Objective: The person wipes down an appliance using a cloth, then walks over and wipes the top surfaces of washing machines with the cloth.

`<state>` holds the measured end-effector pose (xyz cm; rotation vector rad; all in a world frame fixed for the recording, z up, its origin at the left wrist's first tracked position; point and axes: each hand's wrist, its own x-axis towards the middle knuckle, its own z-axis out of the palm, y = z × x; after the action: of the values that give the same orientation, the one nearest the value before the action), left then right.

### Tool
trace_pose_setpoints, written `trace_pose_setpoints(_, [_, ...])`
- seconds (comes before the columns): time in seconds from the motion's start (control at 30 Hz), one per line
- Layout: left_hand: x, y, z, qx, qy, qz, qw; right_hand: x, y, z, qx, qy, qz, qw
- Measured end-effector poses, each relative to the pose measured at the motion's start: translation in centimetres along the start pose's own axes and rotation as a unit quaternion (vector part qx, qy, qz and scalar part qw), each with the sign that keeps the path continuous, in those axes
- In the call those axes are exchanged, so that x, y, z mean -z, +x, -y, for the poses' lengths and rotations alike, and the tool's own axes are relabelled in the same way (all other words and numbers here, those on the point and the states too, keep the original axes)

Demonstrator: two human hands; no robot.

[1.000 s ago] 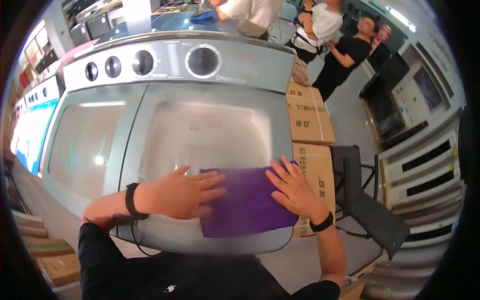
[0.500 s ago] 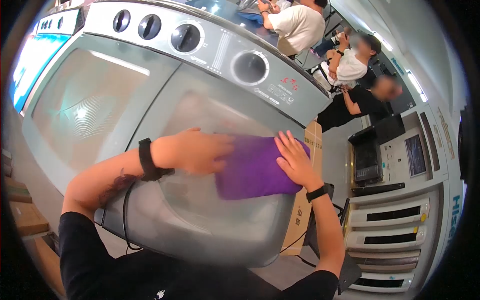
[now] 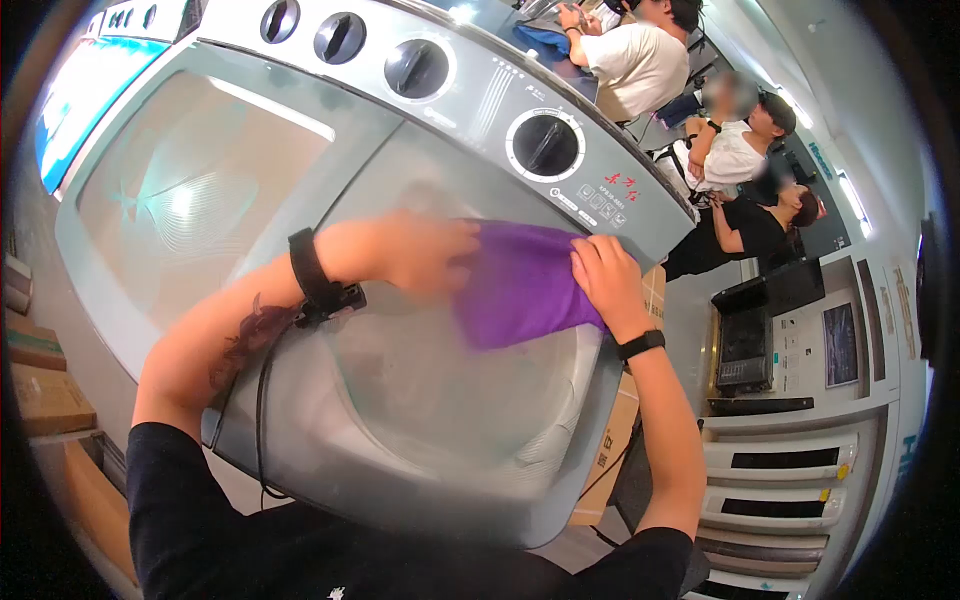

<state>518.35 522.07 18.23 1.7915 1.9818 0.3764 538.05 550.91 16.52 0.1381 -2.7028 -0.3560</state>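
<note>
Because the purple cloth [image 3: 520, 290] lies on the right-hand lid [image 3: 450, 390] of the washing machine [image 3: 340, 130], that broad panel appears to bear it and let it lie mostly flat. The left hand [image 3: 425, 250] is at the cloth's left edge, too blurred to tell whether it grips or merely presses. The right hand [image 3: 610, 288] covers the upper right corner, fingers close together and bent over the fabric; whether they pinch it is also unclear. A hand at each end probably spreads the cloth between them and prevents bunching. The control panel [image 3: 475, 95], with its dark knobs [image 3: 548, 148], runs along the lid's far side, apart from both hands. A cardboard box [image 3: 615, 425] sits lower, beside the machine.
</note>
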Motion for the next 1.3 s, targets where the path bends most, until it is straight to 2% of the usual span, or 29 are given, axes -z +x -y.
trace_pose_setpoints(0.1, [0.3, -0.1, 1.0, -0.002, -0.022, -0.041, 0.999, -1.1, 1.6, -0.2, 0.002, -0.009, -0.019, 1.0])
trace_pose_setpoints(0.2, [2.1, -0.9, -0.7, 0.018, 0.021, -0.009, 1.0, -2.3, 2.0, 0.0, -0.018, -0.017, -0.031, 0.999])
trace_pose_setpoints(0.27, [3.4, -2.8, -4.2, -0.076, 0.093, 0.029, 0.992, -2.6, 2.4, -0.2, -0.027, -0.02, -0.045, 0.998])
trace_pose_setpoints(0.33, [4.1, -6.1, -8.7, -0.302, 0.111, -0.048, 0.946, -2.5, 2.5, -0.1, -0.024, -0.024, -0.063, 0.997])
trace_pose_setpoints(0.4, [2.4, -8.8, -13.3, -0.428, -0.042, -0.213, 0.877, -2.4, 2.3, -0.1, -0.028, -0.024, -0.059, 0.998])
trace_pose_setpoints(0.43, [2.4, -10.2, -14.7, -0.426, -0.027, -0.217, 0.878, -2.5, 2.2, -0.3, -0.034, -0.024, -0.045, 0.998])
trace_pose_setpoints(0.5, [-1.2, -11.4, -16.6, -0.397, -0.09, -0.355, 0.842, -2.9, 2.0, -0.2, -0.059, -0.046, -0.039, 0.996])
trace_pose_setpoints(0.67, [-1.8, -11.5, -17.9, -0.321, -0.026, -0.489, 0.811, -3.2, 2.3, -0.5, -0.045, -0.019, -0.052, 0.997])
trace_pose_setpoints(0.73, [-1.3, -11.3, -18.0, -0.316, -0.042, -0.482, 0.816, -3.0, 1.9, -0.4, -0.047, -0.042, -0.06, 0.996])
trace_pose_setpoints(0.87, [0.8, -13.0, -16.4, -0.373, -0.043, -0.378, 0.846, -2.4, 2.2, 0.3, -0.059, -0.013, -0.043, 0.997])
trace_pose_setpoints(0.97, [0.9, -12.8, -16.5, -0.387, -0.101, -0.385, 0.832, -2.4, 2.5, 0.4, -0.042, -0.011, -0.055, 0.998])
trace_pose_setpoints(1.03, [0.8, -12.2, -16.2, -0.452, -0.085, -0.396, 0.795, -2.5, 2.6, 0.5, -0.031, -0.015, -0.053, 0.998])
trace_pose_setpoints(1.07, [0.9, -11.3, -14.8, -0.515, -0.025, -0.395, 0.76, -2.6, 2.5, 0.7, -0.03, -0.021, -0.049, 0.998])
trace_pose_setpoints(1.17, [5.5, -9.7, -12.4, -0.547, 0.064, -0.303, 0.778, -2.9, 2.8, 1.3, -0.033, -0.056, -0.04, 0.997])
trace_pose_setpoints(1.2, [4.9, -9.2, -11.9, -0.484, 0.042, -0.34, 0.805, -2.9, 2.8, 1.2, -0.033, -0.064, -0.038, 0.997])
trace_pose_setpoints(1.27, [5.8, -7.7, -10.0, -0.369, 0.064, -0.283, 0.883, -3.1, 3.4, 1.7, -0.083, -0.056, 0.015, 0.995])
trace_pose_setpoints(1.3, [7.3, -6.2, -8.3, -0.317, 0.102, -0.193, 0.923, -3.3, 3.9, 2.1, -0.102, -0.049, 0.039, 0.993])
